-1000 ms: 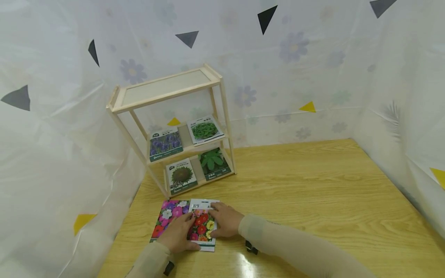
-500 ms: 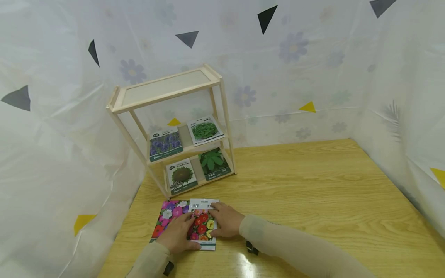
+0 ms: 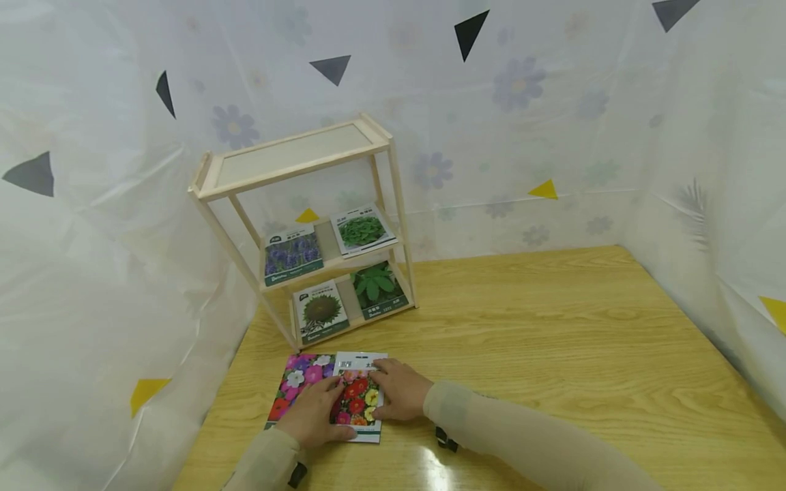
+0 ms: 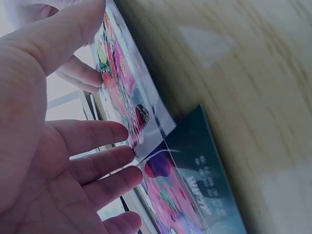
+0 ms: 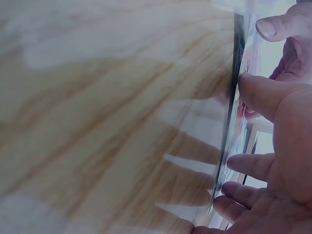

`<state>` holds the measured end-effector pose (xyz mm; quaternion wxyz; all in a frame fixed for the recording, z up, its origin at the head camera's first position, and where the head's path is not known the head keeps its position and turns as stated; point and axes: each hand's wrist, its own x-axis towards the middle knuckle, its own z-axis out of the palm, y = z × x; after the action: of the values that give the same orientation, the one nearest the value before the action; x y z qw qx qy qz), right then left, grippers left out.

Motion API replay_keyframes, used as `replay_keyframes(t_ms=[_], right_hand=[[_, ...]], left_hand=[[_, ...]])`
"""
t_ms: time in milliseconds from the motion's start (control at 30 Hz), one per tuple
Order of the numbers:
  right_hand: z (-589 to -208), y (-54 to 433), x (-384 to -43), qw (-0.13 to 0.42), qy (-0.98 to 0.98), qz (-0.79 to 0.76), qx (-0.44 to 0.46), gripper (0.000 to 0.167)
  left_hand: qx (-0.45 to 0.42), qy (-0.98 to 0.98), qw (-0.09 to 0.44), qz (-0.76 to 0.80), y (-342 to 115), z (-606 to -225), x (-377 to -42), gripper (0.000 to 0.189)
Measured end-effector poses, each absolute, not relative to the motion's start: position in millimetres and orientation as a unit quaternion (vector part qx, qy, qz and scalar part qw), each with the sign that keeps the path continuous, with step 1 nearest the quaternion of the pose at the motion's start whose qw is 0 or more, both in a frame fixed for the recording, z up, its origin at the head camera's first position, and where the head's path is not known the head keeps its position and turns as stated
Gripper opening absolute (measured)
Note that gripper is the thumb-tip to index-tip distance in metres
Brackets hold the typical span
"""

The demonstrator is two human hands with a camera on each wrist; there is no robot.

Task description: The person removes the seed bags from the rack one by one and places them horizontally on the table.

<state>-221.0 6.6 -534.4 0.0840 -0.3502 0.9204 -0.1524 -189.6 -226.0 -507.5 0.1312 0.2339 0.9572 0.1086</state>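
Note:
Two flower seed packets lie side by side on the table in the head view. The left packet (image 3: 312, 372) has pink, purple and white flowers; the right packet (image 3: 356, 399) has red and yellow flowers under a white top band. My left hand (image 3: 312, 414) rests over both, its fingertips near the line where they meet. Along the right packet's right edge, my right hand (image 3: 400, 390) touches it with fingers spread. The left wrist view shows the right packet's corner (image 4: 158, 124) over the left packet (image 4: 195, 170). Straight fingers (image 5: 251, 165) meet the packet's edge in the right wrist view.
A wooden shelf rack (image 3: 295, 158) stands behind the packets. On its tiers lie a lavender packet (image 3: 293, 256), a green leafy packet (image 3: 362, 230), a sunflower packet (image 3: 322, 310) and a dark green leaf packet (image 3: 376, 288). Wood-grain table (image 3: 540, 327) extends to the right.

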Motion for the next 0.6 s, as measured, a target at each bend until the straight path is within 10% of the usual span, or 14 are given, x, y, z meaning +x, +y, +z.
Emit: replay_keyframes(t_ms=[300,600], right_hand=[[-522,6,-230,0.034,0.918,-0.174,-0.356,0.070],[-467,1,-256,-0.019,0.917,-0.222,-0.331,0.062]], left_hand=[[0.217,0.964,0.089,0.127,-227,-498,-190,0.095],[0.167,0.967,-0.112,0.156,-240,-450,-206,0.068]])
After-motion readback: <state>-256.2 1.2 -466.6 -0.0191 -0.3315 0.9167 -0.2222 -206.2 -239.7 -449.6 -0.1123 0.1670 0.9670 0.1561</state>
